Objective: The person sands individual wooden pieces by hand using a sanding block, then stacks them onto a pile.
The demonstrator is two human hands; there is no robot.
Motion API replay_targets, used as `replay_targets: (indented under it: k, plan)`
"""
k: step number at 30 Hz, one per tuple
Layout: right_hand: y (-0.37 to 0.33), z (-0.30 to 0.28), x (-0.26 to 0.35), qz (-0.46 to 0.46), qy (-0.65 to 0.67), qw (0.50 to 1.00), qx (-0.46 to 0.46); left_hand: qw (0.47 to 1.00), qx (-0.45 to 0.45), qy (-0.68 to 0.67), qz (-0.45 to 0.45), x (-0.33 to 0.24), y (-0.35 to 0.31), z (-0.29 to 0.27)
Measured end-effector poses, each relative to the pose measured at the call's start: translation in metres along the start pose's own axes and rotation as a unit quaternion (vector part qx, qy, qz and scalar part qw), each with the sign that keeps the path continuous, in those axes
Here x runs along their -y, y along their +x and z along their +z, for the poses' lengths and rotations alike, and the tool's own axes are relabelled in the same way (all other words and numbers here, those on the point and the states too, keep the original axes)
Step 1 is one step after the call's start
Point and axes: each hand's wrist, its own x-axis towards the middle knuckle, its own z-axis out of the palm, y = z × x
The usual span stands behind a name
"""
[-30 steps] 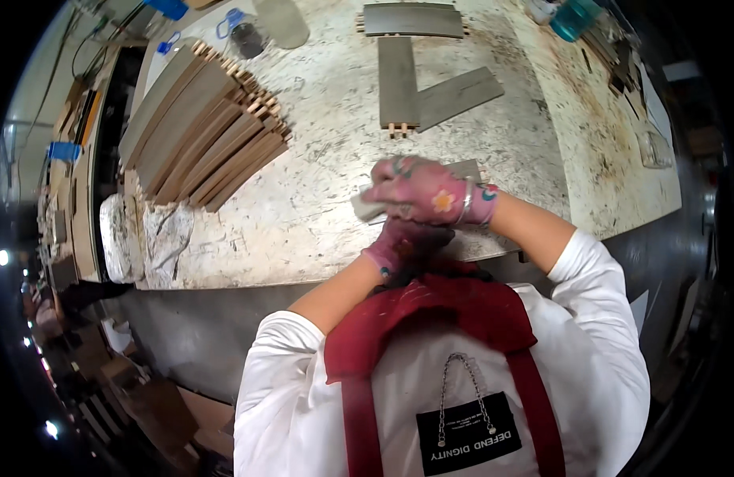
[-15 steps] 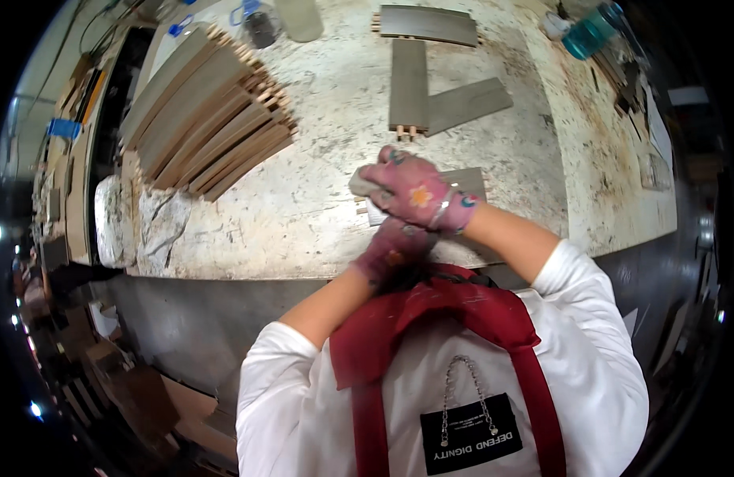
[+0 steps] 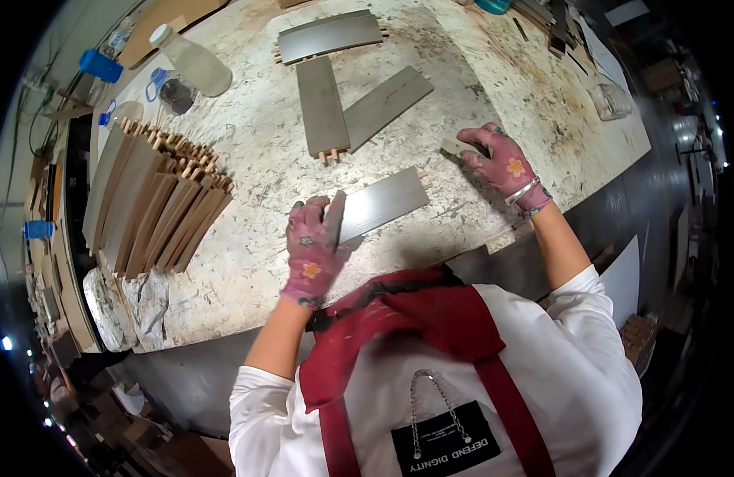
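Both my hands wear pink, flower-patterned gloves. My left hand (image 3: 311,246) grips the left end of a grey wooden board (image 3: 387,203) lying near the table's front, its thumb along that end. A short dowel shows at the board's far right end. To the right of the board, my right hand (image 3: 498,163) is raised a little, pinching a small, flat grey-beige block (image 3: 456,148) between thumb and fingers; what the block is made of I cannot make out. Beyond lie two more grey boards, one upright in view (image 3: 321,107) and one slanted (image 3: 391,107), touching or overlapping.
Stacked boards with dowelled ends (image 3: 156,211) fill the left side. A curved-looking dowelled board (image 3: 329,38) lies at the back. A cloudy bottle (image 3: 193,63) and a dark-filled jug (image 3: 174,91) stand back left. Scraps (image 3: 561,28) and a clear container (image 3: 611,102) sit right.
My hands, crossed together over the board before, have come apart: the left to the board's left end, the right out to the right with the block. The view has turned.
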Motion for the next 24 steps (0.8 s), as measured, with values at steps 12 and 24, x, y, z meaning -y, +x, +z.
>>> replay_targets:
  k: [12,24]
  plan:
    - [0.0,0.035,0.014,0.05,0.187,0.981,-0.015,0.995,0.102,-0.001,-0.015,0.03,0.043,-0.043]
    - [0.018,0.093,0.049,-0.01,0.002,0.997,-0.078,0.994,-0.05,0.047,0.086,0.022,0.03,0.014]
